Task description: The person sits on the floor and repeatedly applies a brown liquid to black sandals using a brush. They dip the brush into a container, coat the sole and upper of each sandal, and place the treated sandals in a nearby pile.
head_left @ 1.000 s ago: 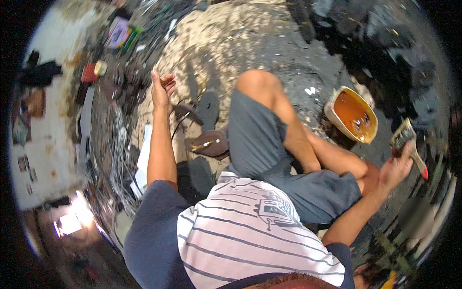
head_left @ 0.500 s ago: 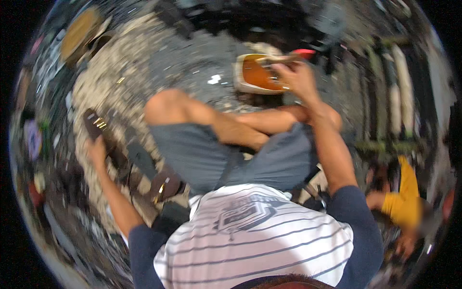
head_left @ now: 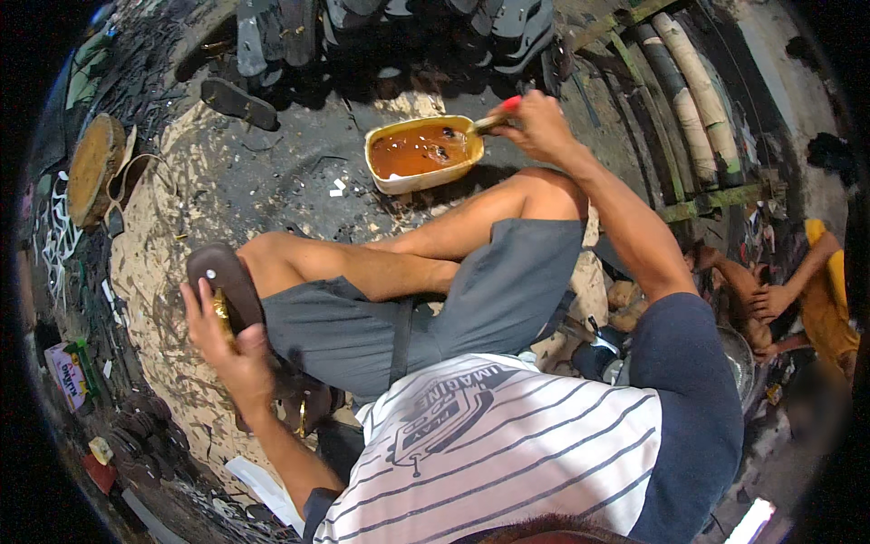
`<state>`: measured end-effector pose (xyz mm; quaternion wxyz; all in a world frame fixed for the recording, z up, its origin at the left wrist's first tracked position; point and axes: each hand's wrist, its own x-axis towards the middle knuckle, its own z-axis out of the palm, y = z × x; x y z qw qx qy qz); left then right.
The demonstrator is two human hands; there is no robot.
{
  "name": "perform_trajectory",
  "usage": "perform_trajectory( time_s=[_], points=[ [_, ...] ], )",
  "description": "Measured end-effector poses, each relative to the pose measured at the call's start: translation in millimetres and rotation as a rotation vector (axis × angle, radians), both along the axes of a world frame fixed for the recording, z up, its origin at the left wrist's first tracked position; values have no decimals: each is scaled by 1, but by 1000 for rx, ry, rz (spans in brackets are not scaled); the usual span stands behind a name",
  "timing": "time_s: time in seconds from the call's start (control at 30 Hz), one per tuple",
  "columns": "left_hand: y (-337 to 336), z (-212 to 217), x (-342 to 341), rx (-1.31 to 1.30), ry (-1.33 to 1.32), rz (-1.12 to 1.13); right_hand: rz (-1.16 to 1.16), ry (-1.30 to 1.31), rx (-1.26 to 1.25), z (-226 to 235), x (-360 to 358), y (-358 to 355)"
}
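Observation:
My left hand (head_left: 234, 358) grips a dark brown sandal (head_left: 222, 276) with a gold strap and a pale round spot near its upper end. Fingers lie along the sandal's left edge, with the thumb by the strap. In front of my crossed legs stands a yellowish-white tub (head_left: 410, 185) of amber, glue-like liquid (head_left: 412, 150). Closed around a brush (head_left: 492, 121) at the tub's right rim is my right hand (head_left: 542, 131). Something red shows beside those fingers. The brush's far end reaches the rim and liquid; its bristles are hard to make out.
Dark soles (head_left: 399, 23) are stacked beyond the tub, and one loose sole (head_left: 239, 102) lies to their left. A round wood block (head_left: 97, 170) stands far left. Light poles (head_left: 693, 100) lie upper right. Another person's hand (head_left: 773, 302) and yellow clothing appear at right.
The view has swung, and the picture is sharper. My right hand has drawn the brush to the tub's right rim from over the liquid. My left hand has brought the sandal closer to my left knee.

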<state>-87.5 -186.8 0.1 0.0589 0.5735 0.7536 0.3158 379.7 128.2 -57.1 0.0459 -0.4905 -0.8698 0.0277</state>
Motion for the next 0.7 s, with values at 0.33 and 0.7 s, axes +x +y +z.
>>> perform_trajectory(
  time_s=[0.33, 0.7],
  points=[
    [50, 42, 9, 255, -1344, 160, -217, 1485, -420, 148, -150, -76],
    [92, 16, 98, 514, -1886, -163, 272, 1310, -330, 87, -251, -138]
  ],
)
